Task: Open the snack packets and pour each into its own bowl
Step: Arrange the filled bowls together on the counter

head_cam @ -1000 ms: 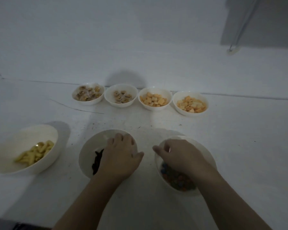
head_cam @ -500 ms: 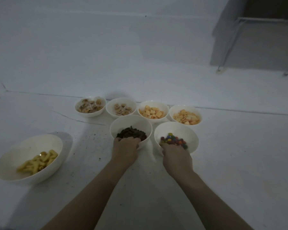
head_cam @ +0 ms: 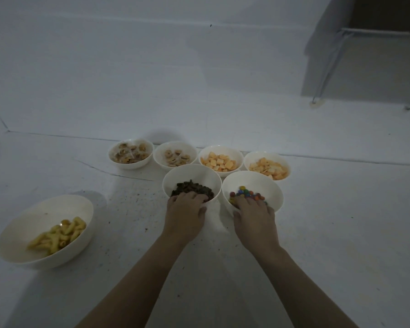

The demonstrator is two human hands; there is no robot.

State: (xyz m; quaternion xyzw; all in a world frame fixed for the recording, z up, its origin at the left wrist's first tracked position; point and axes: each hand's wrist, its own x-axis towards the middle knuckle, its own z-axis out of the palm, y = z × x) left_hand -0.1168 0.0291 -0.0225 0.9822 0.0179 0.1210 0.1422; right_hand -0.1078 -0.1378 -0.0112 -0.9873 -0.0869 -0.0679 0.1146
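Two white bowls stand side by side in front of me on the white surface. The left bowl (head_cam: pixel 191 170) holds dark brown pieces, and my left hand (head_cam: pixel 185 215) grips its near rim, fingers hooked over the edge. The right bowl (head_cam: pixel 255 179) holds small coloured candies. My right hand (head_cam: pixel 255 220) grips that bowl's near rim the same way, thumb on the outside. No snack packet is in view.
Behind them runs a row of small white bowls: two with brown ring snacks (head_cam: pixel 133 165) (head_cam: pixel 175 143) and two with orange crackers (head_cam: pixel 220 147) (head_cam: pixel 266 154). A larger bowl (head_cam: pixel 45 214) with yellow sticks sits at the left. Crumbs dot the surface. A metal leg (head_cam: pixel 317 102) stands far right.
Both hands have slid the two bowls away from me until they sit just in front of the back row. The view has tilted upward.
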